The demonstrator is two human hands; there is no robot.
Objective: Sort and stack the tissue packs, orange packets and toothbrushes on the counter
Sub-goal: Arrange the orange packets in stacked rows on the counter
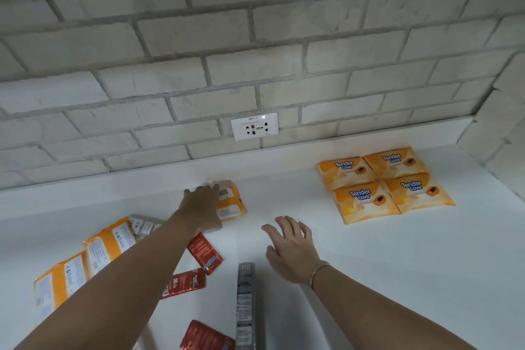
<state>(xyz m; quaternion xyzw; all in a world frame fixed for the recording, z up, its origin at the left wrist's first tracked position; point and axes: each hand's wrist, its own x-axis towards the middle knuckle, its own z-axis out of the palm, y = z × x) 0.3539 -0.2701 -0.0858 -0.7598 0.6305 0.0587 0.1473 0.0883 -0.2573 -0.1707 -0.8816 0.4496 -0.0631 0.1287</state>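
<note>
The left grip (203, 207), a bare hand, is laid on an orange pack (233, 203) at the centre of the frame, near the rear edge of the white table (369, 278). The pack is presented back side up, with its barcode visible. The fingers (208, 188) are extended over its far edge; whether they are clamped on it cannot be told. The right grip (289, 247) is held over the table just right of centre, fingers spread apart, with nothing in it.

At the right of the frame, four Tender Love packs (386, 183) are arranged label up in a two-by-two block, edges touching. At the lower left, further orange packs (108, 244) are overlapped back side up, partly hidden by the left forearm. Three red packets (204, 253) are scattered at lower centre. A grey toothbrush package (245, 301) is laid lengthwise beside the right forearm. A second grey package (145, 224) is seen at the upper end of the lower-left packs.
</note>
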